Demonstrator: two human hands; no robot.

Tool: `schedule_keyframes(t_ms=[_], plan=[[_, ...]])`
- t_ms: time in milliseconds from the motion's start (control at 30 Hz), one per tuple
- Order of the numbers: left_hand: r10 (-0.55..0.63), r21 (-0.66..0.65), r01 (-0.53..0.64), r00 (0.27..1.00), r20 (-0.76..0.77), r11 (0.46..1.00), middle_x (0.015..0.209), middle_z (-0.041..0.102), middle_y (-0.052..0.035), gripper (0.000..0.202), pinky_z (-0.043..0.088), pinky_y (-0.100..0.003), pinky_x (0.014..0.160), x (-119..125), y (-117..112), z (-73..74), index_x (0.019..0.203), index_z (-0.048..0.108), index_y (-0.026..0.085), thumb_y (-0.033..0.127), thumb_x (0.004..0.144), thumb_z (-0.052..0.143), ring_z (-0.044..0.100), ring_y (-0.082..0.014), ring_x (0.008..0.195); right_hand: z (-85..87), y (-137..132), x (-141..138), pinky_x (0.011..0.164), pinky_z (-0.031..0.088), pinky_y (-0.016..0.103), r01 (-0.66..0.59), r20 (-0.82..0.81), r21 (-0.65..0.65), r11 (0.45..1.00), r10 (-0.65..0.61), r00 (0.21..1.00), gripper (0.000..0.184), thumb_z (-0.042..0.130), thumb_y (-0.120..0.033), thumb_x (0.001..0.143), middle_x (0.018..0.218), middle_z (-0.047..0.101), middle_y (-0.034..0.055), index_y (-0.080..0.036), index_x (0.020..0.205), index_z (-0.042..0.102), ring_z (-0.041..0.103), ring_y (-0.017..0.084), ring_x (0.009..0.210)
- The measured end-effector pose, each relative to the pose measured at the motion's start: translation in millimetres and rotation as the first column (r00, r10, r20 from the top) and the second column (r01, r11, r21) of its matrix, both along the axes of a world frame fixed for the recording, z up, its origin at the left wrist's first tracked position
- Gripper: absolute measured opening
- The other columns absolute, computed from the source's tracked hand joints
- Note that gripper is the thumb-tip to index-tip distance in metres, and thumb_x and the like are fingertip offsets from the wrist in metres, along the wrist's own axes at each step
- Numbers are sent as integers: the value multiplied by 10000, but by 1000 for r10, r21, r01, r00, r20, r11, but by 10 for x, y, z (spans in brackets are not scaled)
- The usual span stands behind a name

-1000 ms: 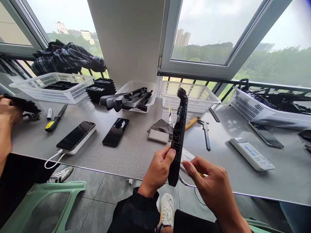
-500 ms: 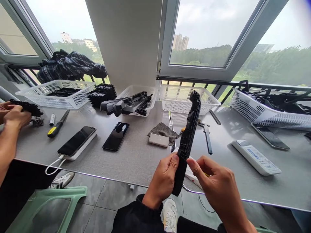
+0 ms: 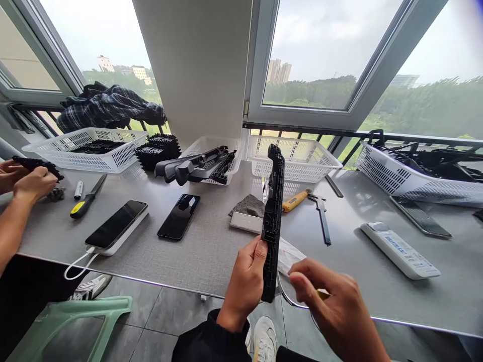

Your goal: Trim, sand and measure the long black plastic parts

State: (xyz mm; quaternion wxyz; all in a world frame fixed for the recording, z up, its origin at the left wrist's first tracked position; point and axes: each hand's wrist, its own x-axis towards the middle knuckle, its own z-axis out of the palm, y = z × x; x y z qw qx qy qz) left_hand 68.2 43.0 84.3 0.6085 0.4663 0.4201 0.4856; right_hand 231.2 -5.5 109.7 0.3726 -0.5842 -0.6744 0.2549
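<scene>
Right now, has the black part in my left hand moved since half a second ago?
Yes, leftward: the top of the black part now stands nearer the left end of the white basket behind it.

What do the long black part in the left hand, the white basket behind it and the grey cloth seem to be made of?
Long black part: likely moulded plastic, mostly matte, given its thin ribs. White basket: probably plastic, slightly glossy, with thin slotted walls. Grey cloth: apparently dull fabric, from its rough texture; fibre unclear.

Black sleeve (image 3: 211, 339), white shoe (image 3: 264, 338), apparently dark trousers (image 3: 292, 355)
</scene>
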Motion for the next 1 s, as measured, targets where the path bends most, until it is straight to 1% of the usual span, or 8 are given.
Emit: schedule_keyframes(t_ms=[100, 167, 333, 433, 567, 667, 800, 1000], plan=[[-81, 24, 81, 997, -19, 996, 736, 399, 46, 527, 296, -267, 590, -22, -16, 14, 829, 534, 206, 680, 1057, 533, 315, -132, 663, 32, 87, 48, 510, 380, 251, 174, -27, 39, 984, -173, 985, 625, 546, -715, 1048, 537, 523, -39, -228, 671, 648, 452, 122, 484], [-122, 36, 123, 992, -15, 992, 744, 392, 41, 513, 295, -273, 603, -37, -27, 24, 835, 552, 200, 653, 1074, 522, 322, -138, 678, 17, 144, 67, 504, 373, 247, 202, -18, 44, 978, -201, 979, 620, 561, -713, 1043, 529, 520, -42, -226, 667, 640, 438, 115, 471], [-189, 94, 190, 982, -23, 977, 813, 501, -2, 500, 350, -278, 685, -60, -45, 56, 1000, 736, 149, 592, 1094, 525, 402, -164, 758, -54, 211, 62, 539, 380, 256, 175, 11, 52, 983, -176, 984, 619, 577, -725, 1037, 550, 560, -31, -217, 691, 655, 463, 123, 502], [-192, 103, 195, 981, -37, 975, 851, 549, -22, 512, 377, -282, 726, -77, -47, 66, 1095, 787, 137, 573, 1101, 519, 443, -177, 795, -86, 211, 52, 557, 393, 258, 177, 14, 43, 983, -178, 984, 597, 576, -720, 1042, 565, 586, -30, -218, 734, 673, 503, 130, 513], [-183, 82, 187, 982, -56, 979, 832, 524, -13, 540, 357, -281, 692, -113, -40, 60, 1139, 794, 133, 591, 1099, 511, 410, -169, 765, -105, 222, 68, 542, 391, 252, 137, -9, 18, 990, -136, 991, 585, 587, -709, 1040, 554, 593, -33, -217, 737, 675, 535, 132, 510], [-196, 96, 203, 978, -76, 975, 838, 525, -13, 534, 360, -283, 703, -137, -41, 55, 1176, 786, 131, 573, 1113, 492, 417, -170, 776, -104, 251, 85, 546, 413, 248, 159, -11, 27, 987, -158, 987, 542, 607, -692, 1034, 578, 637, -22, -213, 799, 701, 603, 147, 535], [-215, 102, 224, 972, -92, 969, 824, 503, -5, 531, 345, -283, 682, -156, -49, 52, 1178, 779, 134, 572, 1118, 485, 399, -163, 754, -95, 266, 49, 549, 430, 246, 156, -24, 43, 987, -155, 988, 526, 623, -672, 1032, 568, 620, -28, -215, 778, 679, 593, 144, 521], [-210, 117, 225, 969, -133, 967, 781, 478, 14, 525, 331, -281, 660, -155, -60, 38, 1157, 779, 136, 564, 1125, 478, 383, -153, 722, -54, 243, -40, 550, 448, 229, 168, -119, 166, 972, -149, 982, 494, 638, -611, 1052, 593, 606, -31, -215, 755, 644, 572, 128, 529]])
